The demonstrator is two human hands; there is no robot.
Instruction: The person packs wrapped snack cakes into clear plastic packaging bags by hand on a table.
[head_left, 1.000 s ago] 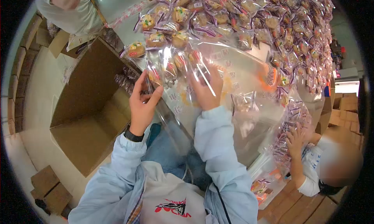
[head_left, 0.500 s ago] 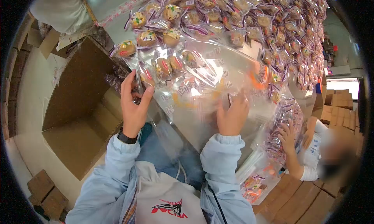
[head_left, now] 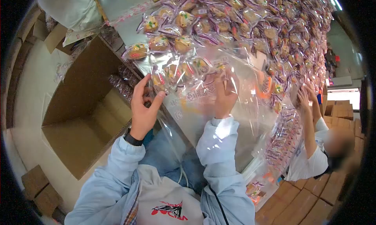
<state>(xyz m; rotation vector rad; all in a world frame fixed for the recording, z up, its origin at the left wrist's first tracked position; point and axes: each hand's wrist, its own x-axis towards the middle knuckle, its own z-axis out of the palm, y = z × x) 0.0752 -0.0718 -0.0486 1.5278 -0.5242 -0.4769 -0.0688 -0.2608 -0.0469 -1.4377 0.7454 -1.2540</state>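
The left hand point(head_left: 144, 107) pinches the edge of the clear bag point(head_left: 192, 101), which lies on the table with wrapped packets point(head_left: 172, 73) in a row; the grip of the right hand point(head_left: 225, 95) I cannot tell. Beside stands the open carton point(head_left: 74, 125). Since half a second ago, the right hand has returned to the row.

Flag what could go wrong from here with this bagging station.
Possible risks:
1. The clear bag may crumple or catch, since its thin, glossy film lies loosely around the right hand.
2. The row of wrapped cakes could slip out of line if tugged; the left hand is only at one end.
3. The loose cake nearest the open carton might get nudged in.
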